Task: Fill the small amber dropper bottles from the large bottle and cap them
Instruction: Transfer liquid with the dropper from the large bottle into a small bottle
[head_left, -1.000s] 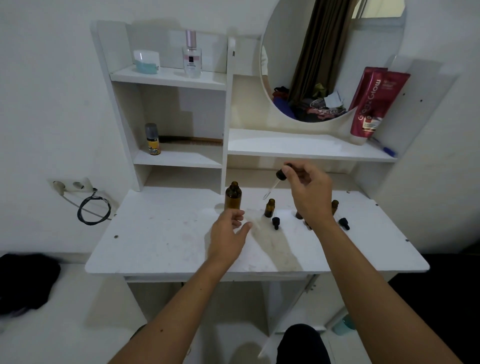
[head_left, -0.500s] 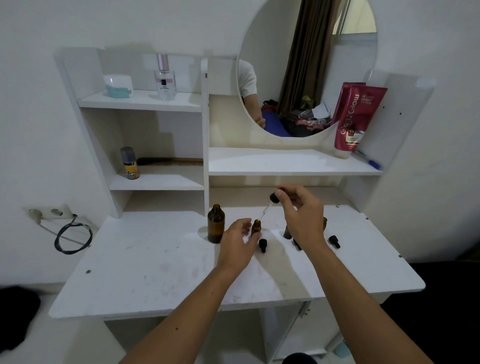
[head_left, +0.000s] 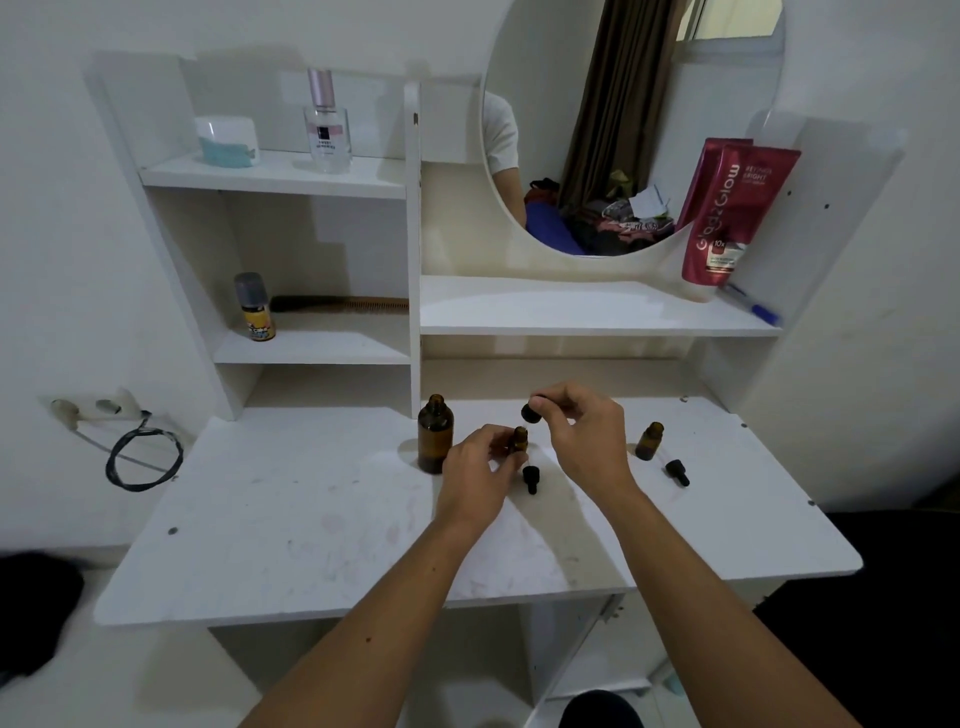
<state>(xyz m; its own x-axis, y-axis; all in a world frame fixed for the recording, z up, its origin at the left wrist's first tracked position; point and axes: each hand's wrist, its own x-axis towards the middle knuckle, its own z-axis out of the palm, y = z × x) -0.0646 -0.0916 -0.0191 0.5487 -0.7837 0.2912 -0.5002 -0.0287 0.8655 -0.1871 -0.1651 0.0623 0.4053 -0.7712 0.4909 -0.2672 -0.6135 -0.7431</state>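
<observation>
The large amber bottle (head_left: 435, 434) stands uncapped on the white tabletop (head_left: 311, 509). Just to its right my left hand (head_left: 475, 475) holds a small amber bottle (head_left: 519, 439) upright. My right hand (head_left: 584, 431) pinches a black dropper (head_left: 531, 411) right above that bottle's mouth; its glass tube is hard to make out. A loose black dropper cap (head_left: 530, 478) lies in front of the held bottle. Another small amber bottle (head_left: 649, 441) stands to the right with a second black cap (head_left: 677, 472) lying beside it.
White shelves rise behind the tabletop, with a round mirror (head_left: 623, 124), a red tube (head_left: 727, 218), a perfume bottle (head_left: 327, 130), a jar (head_left: 228, 141), a small yellow-labelled bottle (head_left: 255, 312) and a comb (head_left: 343, 303). A black cable (head_left: 143, 457) hangs at the wall socket, left.
My left hand moved forward and took hold of the small bottle. My right hand brought the dropper down over its mouth. The camera tilted and moved closer.
</observation>
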